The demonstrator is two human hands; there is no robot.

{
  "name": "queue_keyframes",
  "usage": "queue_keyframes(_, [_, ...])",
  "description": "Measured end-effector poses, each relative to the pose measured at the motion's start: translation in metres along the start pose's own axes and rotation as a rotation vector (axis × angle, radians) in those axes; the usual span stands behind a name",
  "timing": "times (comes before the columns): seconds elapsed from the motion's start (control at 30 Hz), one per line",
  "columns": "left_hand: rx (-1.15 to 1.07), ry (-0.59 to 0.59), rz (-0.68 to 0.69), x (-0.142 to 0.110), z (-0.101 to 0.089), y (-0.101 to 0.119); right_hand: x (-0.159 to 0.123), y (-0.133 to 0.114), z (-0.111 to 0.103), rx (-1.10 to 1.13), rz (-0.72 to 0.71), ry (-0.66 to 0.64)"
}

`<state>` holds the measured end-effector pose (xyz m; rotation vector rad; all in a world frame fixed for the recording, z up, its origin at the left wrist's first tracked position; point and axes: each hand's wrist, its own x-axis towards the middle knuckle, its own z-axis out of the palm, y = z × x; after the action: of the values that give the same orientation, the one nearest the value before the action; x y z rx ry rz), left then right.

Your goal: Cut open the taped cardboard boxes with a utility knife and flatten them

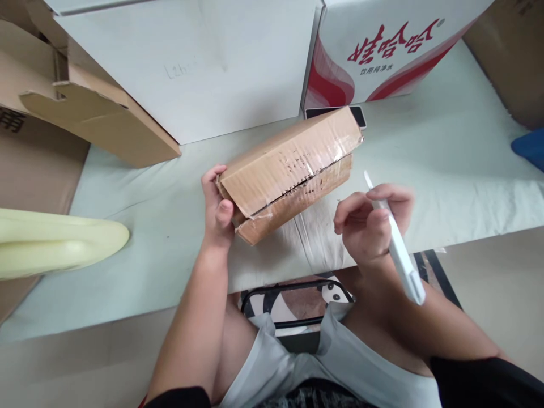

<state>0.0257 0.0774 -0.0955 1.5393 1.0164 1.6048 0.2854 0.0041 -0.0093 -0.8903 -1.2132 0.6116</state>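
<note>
A taped brown cardboard parcel [289, 170] lies at an angle on the pale table [446, 164], its tape torn along the long seam. My left hand [216, 212] grips the parcel's near left end, thumb against the end flap. My right hand [372, 226] is closed round a white utility knife [397, 243], held like a pen, its thin blade tip pointing up and left just right of the parcel, not touching it.
A large white box [191, 56] and a red-and-white printed carton [382, 51] stand behind the parcel, with a dark phone [359, 113] between them. Open brown cardboard boxes [76, 107] sit at left, a pale yellow object [55, 243] near left, something blue [529, 147] at right edge.
</note>
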Motion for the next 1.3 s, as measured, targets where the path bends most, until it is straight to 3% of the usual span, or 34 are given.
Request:
queue_keyframes(0.27, [-0.104, -0.035, -0.061, 0.001, -0.004, 0.001, 0.01, 0.005, 0.001, -0.13, 0.022, 0.11])
queue_keyframes(0.37, [-0.097, -0.023, -0.061, 0.001, -0.005, 0.0, 0.012, 0.008, 0.001, -0.071, -0.003, 0.125])
queue_keyframes(0.83, [-0.092, -0.016, -0.05, -0.001, -0.002, 0.011, 0.009, 0.039, -0.008, -0.235, -0.12, -0.058])
queue_keyframes(1.0, [-0.101, -0.028, -0.095, -0.003, 0.001, 0.019, 0.01, 0.037, -0.008, -0.298, -0.065, -0.204])
queue_keyframes(1.3, [-0.068, -0.047, -0.089, -0.002, 0.0, 0.018, 0.007, 0.041, -0.013, -0.34, -0.047, -0.261])
